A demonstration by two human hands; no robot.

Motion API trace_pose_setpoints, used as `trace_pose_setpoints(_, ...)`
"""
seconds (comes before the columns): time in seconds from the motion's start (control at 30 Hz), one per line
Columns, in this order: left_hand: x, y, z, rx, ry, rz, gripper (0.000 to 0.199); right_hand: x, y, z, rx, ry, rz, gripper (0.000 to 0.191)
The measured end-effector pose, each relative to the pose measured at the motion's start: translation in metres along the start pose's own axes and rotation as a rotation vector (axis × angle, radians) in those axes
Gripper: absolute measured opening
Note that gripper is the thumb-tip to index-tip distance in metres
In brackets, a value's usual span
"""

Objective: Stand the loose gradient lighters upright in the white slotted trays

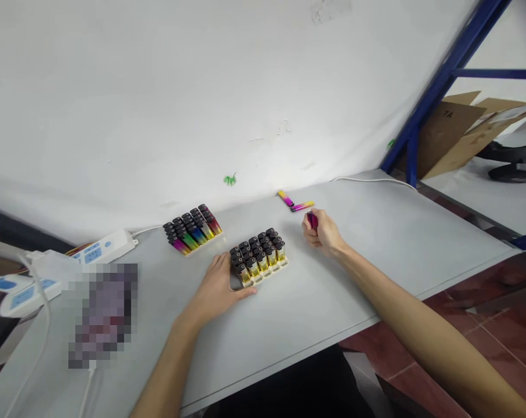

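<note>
My left hand (222, 284) grips the left end of a pale tray (275, 270), its thumb along the front edge and its fingers round the far side. Several black-topped lighters (263, 261) with yellow lower parts stand upright in rows in this tray, and its nearest row of slots holds none. My right hand (323, 233) is closed on a purple-and-dark lighter (312, 219), mostly hidden by the fingers, above the table right of the tray. Just beyond it lie two yellow-and-purple lighters, one (285, 198) slanted and another (303, 206) pointing right.
A second tray (205, 244) full of multicoloured lighters stands at the back left near the wall. White power strips (108, 247) and cables lie on the left, beside a pixelated object (106, 313). On the right are a blue metal frame (413, 142) and cardboard boxes (452, 133).
</note>
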State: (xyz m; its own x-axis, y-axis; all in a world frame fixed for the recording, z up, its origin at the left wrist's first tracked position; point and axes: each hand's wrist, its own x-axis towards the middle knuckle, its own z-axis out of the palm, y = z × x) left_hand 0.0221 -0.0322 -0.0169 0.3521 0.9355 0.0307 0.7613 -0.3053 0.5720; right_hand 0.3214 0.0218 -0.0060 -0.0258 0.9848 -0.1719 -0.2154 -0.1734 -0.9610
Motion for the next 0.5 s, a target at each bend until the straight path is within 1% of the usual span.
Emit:
trace_pose_setpoints(0.13,0.0005,-0.0026,0.0013,-0.003,0.009,0.020,0.076,0.0000,0.0012,0.0010,0.015,-0.012,-0.011,0.039)
trace_pose_setpoints(0.27,0.0004,-0.0022,0.0014,-0.005,0.007,0.005,0.075,0.0008,0.0037,0.0016,0.028,-0.009,-0.017,0.040)
trace_pose_setpoints(0.5,-0.0001,-0.0036,0.0017,-0.013,-0.002,0.019,0.076,0.0030,0.0084,0.0027,0.005,-0.008,0.024,0.049)
